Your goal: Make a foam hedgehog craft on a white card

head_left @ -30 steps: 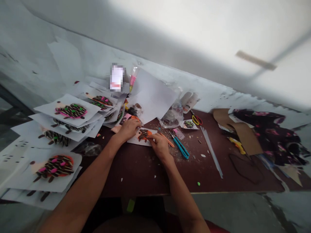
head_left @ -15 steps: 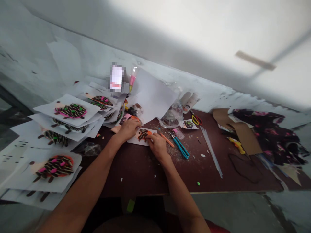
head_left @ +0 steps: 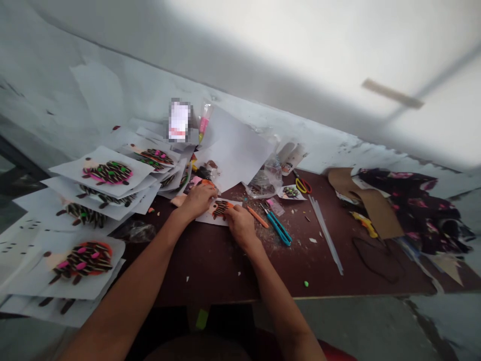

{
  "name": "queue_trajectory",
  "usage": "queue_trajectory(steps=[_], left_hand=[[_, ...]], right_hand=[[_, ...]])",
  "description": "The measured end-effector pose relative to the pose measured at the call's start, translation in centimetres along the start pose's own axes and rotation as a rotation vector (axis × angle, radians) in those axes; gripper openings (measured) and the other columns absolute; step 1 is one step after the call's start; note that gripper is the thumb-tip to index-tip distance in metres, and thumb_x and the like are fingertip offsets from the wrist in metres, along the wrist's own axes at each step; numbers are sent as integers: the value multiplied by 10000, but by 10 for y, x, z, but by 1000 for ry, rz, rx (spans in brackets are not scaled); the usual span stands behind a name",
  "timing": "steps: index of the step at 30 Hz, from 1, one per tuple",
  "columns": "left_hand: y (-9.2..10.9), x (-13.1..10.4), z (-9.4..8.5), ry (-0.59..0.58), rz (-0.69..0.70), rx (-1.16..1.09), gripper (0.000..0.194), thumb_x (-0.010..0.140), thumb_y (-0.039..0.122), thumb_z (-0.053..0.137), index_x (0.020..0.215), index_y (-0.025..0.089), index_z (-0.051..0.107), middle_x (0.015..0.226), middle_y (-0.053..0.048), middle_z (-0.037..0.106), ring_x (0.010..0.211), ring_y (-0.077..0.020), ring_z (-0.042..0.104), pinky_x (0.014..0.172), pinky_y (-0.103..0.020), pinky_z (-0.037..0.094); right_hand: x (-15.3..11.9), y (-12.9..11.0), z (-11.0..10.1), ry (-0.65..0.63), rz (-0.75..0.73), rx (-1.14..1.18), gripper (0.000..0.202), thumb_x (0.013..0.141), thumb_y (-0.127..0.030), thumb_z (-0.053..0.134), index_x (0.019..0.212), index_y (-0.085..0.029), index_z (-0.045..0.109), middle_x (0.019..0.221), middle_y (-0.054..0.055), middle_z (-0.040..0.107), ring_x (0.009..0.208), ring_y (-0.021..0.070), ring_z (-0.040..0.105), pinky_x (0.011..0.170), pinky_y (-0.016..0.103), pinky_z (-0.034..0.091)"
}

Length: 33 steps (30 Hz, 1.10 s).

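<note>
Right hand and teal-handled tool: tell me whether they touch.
Apart. The head view shows an orange stick and tabletop between the right hand and the teal-handled tool.

- My right hand [head_left: 242, 224] is covering the card's [head_left: 205, 217] right end; I'm not seeing whether its fingertips are gripping anything.
- My left hand [head_left: 200, 199] is hiding the card's upper left.
- The bottom edge is cutting off my arms [head_left: 139, 276].
- The left edge is cropping a marked sheet [head_left: 11, 258].
- Pixels are blurring the screen [head_left: 179, 120].
- Specks [head_left: 307, 218] are looking too tiny to identify.
</note>
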<state>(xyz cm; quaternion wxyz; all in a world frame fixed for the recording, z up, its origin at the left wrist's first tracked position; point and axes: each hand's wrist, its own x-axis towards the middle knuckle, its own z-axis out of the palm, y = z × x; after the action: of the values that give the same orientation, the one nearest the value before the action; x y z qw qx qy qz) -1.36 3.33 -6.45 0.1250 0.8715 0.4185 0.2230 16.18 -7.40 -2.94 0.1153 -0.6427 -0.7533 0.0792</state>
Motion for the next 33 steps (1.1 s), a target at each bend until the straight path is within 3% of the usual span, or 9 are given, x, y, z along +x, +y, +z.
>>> queue_trajectory(steps=[11,18,27,33], left_hand=[[-3,0,2,9,18,-9,245,815,96,549,866,219,754,1037,-83,752,1024,-254,631,922,-398,508],[-3,1,1,-6,13,-27,224,836,114,553,857,214,753,1027,-87,747,1008,-254,632,915,-398,504],[-4,1,3,-4,13,-12,232,841,118,549,865,220,756,1031,-81,746,1015,-248,626,920,-403,496],[-2,1,1,-31,-15,-10,230,840,100,555,874,213,753,1055,-87,741,1050,-254,626,922,-397,483]], right_hand=[[0,0,1,0,16,4,235,995,-245,540,996,-282,772,936,31,687,813,167,595,650,237,372],[-4,9,-5,140,55,94,216,977,-200,527,967,-205,743,932,58,683,836,172,617,743,246,404],[-4,60,-17,274,429,-42,257,951,-193,523,1001,-211,774,1019,110,713,840,193,626,696,269,415],[-7,75,-22,201,555,-98,251,931,-217,570,1026,-215,802,1065,145,712,882,229,663,734,306,468]])
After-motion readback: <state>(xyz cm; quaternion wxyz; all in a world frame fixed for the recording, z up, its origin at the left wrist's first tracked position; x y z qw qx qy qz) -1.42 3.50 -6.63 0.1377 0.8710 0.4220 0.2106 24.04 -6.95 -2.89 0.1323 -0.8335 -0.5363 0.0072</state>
